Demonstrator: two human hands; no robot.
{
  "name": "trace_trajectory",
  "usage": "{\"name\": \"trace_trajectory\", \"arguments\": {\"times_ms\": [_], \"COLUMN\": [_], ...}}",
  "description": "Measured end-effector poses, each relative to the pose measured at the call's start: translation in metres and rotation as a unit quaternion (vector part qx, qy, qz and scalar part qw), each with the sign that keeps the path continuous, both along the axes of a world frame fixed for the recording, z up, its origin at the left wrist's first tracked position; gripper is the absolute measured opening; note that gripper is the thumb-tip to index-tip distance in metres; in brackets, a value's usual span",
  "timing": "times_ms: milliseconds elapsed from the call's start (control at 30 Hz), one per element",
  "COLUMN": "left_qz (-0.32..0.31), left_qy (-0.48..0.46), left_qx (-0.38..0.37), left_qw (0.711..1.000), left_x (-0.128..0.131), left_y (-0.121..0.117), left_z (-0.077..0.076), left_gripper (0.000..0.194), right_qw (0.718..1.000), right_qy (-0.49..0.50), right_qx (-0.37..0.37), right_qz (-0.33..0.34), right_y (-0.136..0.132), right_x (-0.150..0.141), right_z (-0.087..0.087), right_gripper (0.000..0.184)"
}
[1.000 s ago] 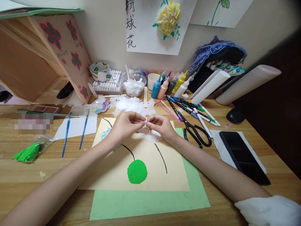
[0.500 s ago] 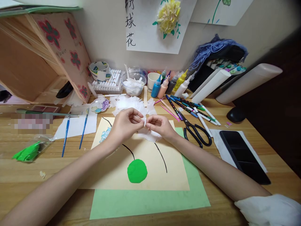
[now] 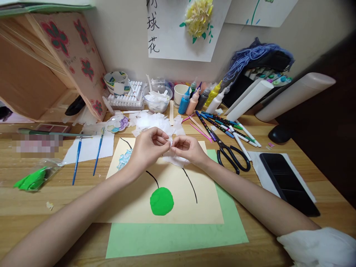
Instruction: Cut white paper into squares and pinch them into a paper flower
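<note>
My left hand (image 3: 150,146) and my right hand (image 3: 187,148) meet fingertip to fingertip above the cream paper (image 3: 194,213). Both are closed, pinching a small piece of white tissue paper (image 3: 170,142) between them; the fingers hide most of it. Under my hands lies a larger sheet of white tissue paper (image 3: 175,160). The cream paper bears a round, flat patch of green clay (image 3: 161,201) and curved black lines. A cluster of pale blue paper bits (image 3: 124,159) shows beside my left wrist. Behind my hands is a loose pile of white tissue pieces (image 3: 151,123).
Black-handled scissors (image 3: 233,155) and several pens (image 3: 222,126) lie to the right, near a black case (image 3: 289,183). Paint bottles (image 3: 191,102) and a bowl of paper scraps (image 3: 157,101) stand at the back. Two blue brushes (image 3: 77,161) and bagged green clay (image 3: 32,179) lie left.
The whole view has shifted very slightly. Both hands keep their pinch on the tissue piece, with only small finger movement.
</note>
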State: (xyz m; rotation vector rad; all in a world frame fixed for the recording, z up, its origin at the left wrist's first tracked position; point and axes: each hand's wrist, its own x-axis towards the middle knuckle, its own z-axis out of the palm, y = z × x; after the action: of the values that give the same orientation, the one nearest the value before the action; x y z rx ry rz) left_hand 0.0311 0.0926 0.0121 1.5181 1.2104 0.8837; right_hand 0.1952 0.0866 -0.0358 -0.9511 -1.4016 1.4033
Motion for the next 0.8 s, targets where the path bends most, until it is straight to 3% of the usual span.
{"name": "trace_trajectory", "arguments": {"times_ms": [167, 333, 467, 633, 800], "left_qz": [0.003, -0.007, -0.025, -0.048, -0.061], "left_qy": [-0.013, -0.069, -0.097, -0.099, 0.011], "left_qx": [-0.018, -0.097, -0.112, -0.044, 0.094], "left_qw": [1.000, 0.993, 0.989, 0.993, 0.994], "left_x": [0.001, 0.001, 0.000, -0.003, -0.004], "left_y": [0.000, 0.005, -0.004, -0.038, -0.064], "left_z": [0.001, 0.001, 0.007, 0.010, -0.004], "left_gripper": [0.019, 0.025, 0.024, 0.023, 0.035], "right_qw": [1.000, 0.999, 0.996, 0.995, 0.997], "right_qy": [0.000, 0.006, 0.016, 0.007, -0.007], "right_qx": [0.018, 0.042, 0.072, 0.082, 0.065], "right_qz": [-0.018, -0.030, -0.051, -0.063, -0.036], "right_y": [0.000, -0.001, -0.004, -0.010, -0.013], "right_x": [-0.001, -0.002, -0.003, -0.002, -0.001], "right_z": [-0.001, -0.001, 0.000, 0.003, 0.008], "right_gripper": [0.023, 0.022, 0.020, 0.024, 0.020]}}
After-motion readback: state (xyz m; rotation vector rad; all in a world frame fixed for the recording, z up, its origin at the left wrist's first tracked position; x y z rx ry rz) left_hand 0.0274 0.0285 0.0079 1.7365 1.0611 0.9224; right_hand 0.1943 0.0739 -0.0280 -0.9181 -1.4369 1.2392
